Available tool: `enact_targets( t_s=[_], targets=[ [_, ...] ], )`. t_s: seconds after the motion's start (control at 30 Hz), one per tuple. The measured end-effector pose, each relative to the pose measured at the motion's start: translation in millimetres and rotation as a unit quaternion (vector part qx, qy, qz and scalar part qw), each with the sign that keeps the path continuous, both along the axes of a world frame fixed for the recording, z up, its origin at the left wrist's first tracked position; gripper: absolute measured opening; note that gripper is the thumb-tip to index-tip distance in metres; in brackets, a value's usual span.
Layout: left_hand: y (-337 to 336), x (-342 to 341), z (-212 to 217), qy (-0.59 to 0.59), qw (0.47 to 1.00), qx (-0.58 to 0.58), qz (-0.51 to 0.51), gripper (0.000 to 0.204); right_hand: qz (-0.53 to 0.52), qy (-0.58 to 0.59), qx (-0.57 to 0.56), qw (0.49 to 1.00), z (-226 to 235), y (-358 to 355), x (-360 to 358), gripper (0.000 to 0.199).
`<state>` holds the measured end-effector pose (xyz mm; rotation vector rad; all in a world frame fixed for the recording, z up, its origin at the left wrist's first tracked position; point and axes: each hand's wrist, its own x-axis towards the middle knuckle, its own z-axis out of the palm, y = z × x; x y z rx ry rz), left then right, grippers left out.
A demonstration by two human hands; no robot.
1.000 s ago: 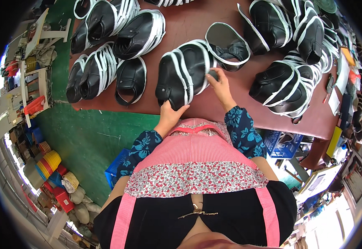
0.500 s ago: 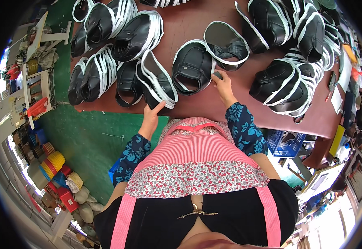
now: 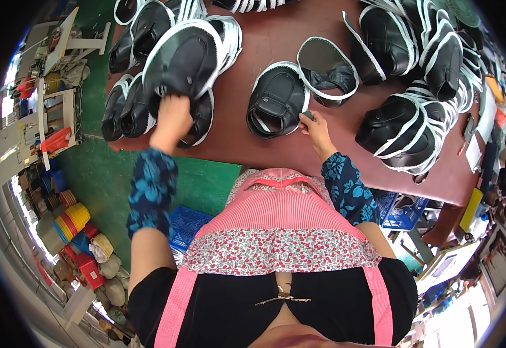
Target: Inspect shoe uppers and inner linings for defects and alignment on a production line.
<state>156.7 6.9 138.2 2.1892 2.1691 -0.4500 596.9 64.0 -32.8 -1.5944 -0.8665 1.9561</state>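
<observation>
At the left of the table, my left hand is closed on the near end of a black shoe upper with a white edge. That upper is raised over the stacks there, and the hand is slightly blurred. My right hand pinches a small dark piece whose kind I cannot make out. Right by those fingertips lies another black upper with a strap across its front. Behind it, partly against it, rests an upper showing its grey lining.
The brown table carries several stacks of uppers: stacked uppers at the left and a bundle tied with white strips at the right. Blue crates stand below the table, with another blue crate by my left arm.
My left hand has moved left and up, carrying the upper away from the table's middle over the left stacks. My right hand has stayed beside the strapped upper, still pinching the small dark piece.
</observation>
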Motion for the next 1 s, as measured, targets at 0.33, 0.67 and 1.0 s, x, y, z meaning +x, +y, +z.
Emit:
enact_targets(
  t_s=[0.33,0.67,1.0],
  targets=[
    [92.3,34.2,-19.1,-0.219,0.907,0.359,-0.006,0.046,-0.057,0.025,-0.020,0.998,2.3,-4.1,3.9,0.026],
    [-106.0,159.6,-99.6,-0.661,0.653,-0.066,0.364,0.034,0.002,0.044,0.205,0.978,100.6,-63.2,-63.5,0.022],
    [-94.1,177.5,-86.2,-0.716,0.613,0.022,0.333,0.031,-0.107,-0.037,0.010,0.993,-11.3,2.3,5.7,0.035]
  ],
)
